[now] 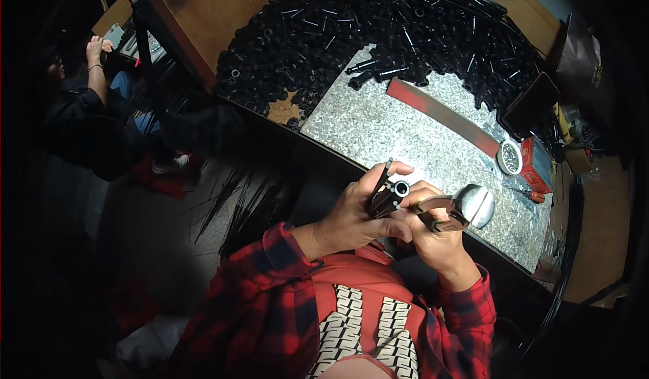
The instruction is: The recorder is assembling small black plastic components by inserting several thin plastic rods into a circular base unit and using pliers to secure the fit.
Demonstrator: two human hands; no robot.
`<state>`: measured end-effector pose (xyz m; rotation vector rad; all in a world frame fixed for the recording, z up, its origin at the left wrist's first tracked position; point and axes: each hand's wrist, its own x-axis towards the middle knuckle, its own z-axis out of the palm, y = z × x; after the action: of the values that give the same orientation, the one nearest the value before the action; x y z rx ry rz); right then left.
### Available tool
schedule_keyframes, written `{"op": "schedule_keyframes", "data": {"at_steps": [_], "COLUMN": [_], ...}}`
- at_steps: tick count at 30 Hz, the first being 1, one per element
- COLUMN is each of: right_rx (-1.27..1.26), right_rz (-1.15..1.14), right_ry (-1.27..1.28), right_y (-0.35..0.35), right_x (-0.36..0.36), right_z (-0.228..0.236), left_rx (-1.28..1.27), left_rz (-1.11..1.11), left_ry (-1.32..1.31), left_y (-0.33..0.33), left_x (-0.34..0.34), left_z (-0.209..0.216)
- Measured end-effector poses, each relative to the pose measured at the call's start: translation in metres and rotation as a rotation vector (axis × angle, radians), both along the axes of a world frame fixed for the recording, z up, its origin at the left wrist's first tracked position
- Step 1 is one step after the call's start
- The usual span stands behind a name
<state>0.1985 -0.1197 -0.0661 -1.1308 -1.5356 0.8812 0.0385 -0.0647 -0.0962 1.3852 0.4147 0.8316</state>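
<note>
My left hand [343, 218] is closed round a black tube with thin rods [388, 199] alongside it. The tube's round, pale-rimmed end faces up, and one thin rod sticks out past my fingers. Close beside it, my right hand [438, 245] grips a pair of pliers [472, 205] with a broad silver head and brown handles. The plier head points away from the tube, to the right. Both hands are above the near edge of the speckled work surface [351, 119], almost touching. My right fingertips are partly hidden behind the tube and pliers.
A large heap of black parts [304, 48] covers the back of the table. A red-brown flat bar [443, 117] lies across the surface. At right are a white cup of small metal pieces [509, 157], a red box [534, 166] and a screwdriver [536, 196]. Another person [101, 119] sits at left.
</note>
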Motion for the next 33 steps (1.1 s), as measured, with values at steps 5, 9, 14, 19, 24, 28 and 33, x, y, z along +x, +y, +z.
{"op": "schedule_keyframes", "data": {"at_steps": [5,9,14,19,24,28,33], "right_rx": [0.097,0.142,0.162,0.097,-0.292,-0.239,0.032], "right_rz": [0.038,0.01,0.065,0.035,0.089,0.078,0.047], "right_ry": [-0.043,-0.048,-0.164,-0.239,-0.24,-0.398,-0.956], "right_y": [0.002,0.001,0.005,0.009,0.003,-0.012,-0.028], "right_x": [-0.001,-0.003,-0.002,-0.007,-0.003,0.02,0.02], "right_z": [-0.001,-0.004,0.005,-0.001,0.019,0.01,0.029], "left_rx": [0.025,-0.028,0.103,0.17,-0.177,-0.267,-0.288], "left_rz": [-0.005,-0.008,-0.023,-0.005,-0.202,-0.159,-0.134], "left_ry": [-0.006,-0.022,0.064,-0.134,-0.092,-0.202,-0.219], "left_y": [0.001,0.0,0.006,0.013,0.023,0.033,0.037], "left_x": [0.0,-0.001,-0.008,-0.006,-0.034,-0.046,-0.051], "left_z": [0.001,0.0,-0.01,-0.016,-0.019,-0.023,-0.033]}}
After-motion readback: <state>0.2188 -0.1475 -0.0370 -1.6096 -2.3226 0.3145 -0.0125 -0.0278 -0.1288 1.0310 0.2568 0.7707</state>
